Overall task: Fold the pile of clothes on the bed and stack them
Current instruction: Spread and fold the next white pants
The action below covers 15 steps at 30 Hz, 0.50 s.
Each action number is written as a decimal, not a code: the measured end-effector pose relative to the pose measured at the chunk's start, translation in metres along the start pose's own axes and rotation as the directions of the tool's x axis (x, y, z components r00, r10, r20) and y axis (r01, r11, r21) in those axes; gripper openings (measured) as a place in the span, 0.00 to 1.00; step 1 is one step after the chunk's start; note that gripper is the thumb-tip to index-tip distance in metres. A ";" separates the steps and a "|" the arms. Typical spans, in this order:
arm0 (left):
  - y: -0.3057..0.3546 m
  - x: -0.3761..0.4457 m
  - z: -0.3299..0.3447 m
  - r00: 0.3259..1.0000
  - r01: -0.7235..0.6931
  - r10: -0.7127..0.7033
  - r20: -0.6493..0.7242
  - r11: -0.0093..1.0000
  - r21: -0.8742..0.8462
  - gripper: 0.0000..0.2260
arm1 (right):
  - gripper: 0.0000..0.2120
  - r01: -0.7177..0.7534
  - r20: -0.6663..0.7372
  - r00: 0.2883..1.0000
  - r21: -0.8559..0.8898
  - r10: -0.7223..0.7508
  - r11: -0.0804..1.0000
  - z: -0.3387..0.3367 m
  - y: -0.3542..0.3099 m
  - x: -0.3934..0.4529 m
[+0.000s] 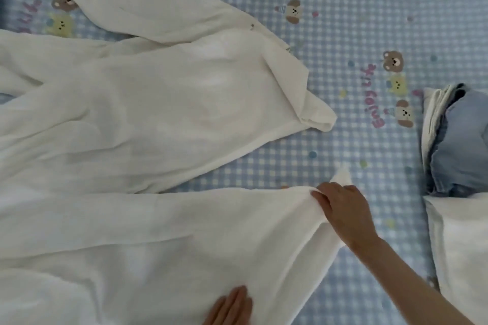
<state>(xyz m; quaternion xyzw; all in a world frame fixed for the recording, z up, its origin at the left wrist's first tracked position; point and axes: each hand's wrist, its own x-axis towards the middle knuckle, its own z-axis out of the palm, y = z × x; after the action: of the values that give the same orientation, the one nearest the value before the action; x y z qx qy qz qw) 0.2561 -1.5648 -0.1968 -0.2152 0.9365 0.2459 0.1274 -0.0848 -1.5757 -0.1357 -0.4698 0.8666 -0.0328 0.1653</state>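
White cloth fills most of the head view: a large, thin garment (148, 119) lies spread over the bed sheet (343, 21), reaching from about nine o'clock across the middle and down to six o'clock. It lies in long panels (whether it is a shirt or a robe cannot be told). One panel runs from eleven o'clock towards the centre, a broad middle panel ends in a folded-over corner just right of centre, and a lower panel stretches along the bottom half.

The right hand (340, 208) sits at about four o'clock from the centre, its arm coming in from the five o'clock corner. Its fingers and thumb pinch the end of the lower panel, and the cloth rises into a small peak just above the knuckles.

The left hand (232, 306) is at six o'clock, cut by the bottom edge. Its fingers lie straight and together, pressing flat on the lower panel. The two hands are well apart on the same strip of cloth.

The sheet is a blue and white check printed with small bears and pink lettering.

At three o'clock, well apart from the garment, a stack of folded clothes (454, 140) rests on the sheet, white layers beside pale blue denim. Below it, at four o'clock, lies a white folded piece (464, 245), touching the stack.
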 end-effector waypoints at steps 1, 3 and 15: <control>0.008 -0.010 0.000 1.000 0.000 0.000 -0.006 1.000 -0.017 0.17 | 0.08 -0.059 -0.012 0.998 -0.003 0.059 0.998 -0.012 0.010 -0.010; 0.016 -0.020 -0.006 0.999 -0.033 0.034 -0.033 0.999 0.021 0.19 | 0.07 -0.099 -0.012 0.995 0.075 0.101 0.992 -0.027 0.028 -0.019; 0.024 -0.010 -0.058 0.969 0.218 -0.234 -0.074 0.959 -0.179 0.32 | 0.31 -0.717 0.400 0.624 0.634 0.671 0.289 0.029 0.075 -0.118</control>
<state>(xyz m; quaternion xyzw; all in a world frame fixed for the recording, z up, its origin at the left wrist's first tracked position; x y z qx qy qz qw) 0.2462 -1.5722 -0.1340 -0.3423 0.8863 0.2980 0.0917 -0.0762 -1.4336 -0.1489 0.0646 0.8804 -0.2971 0.3640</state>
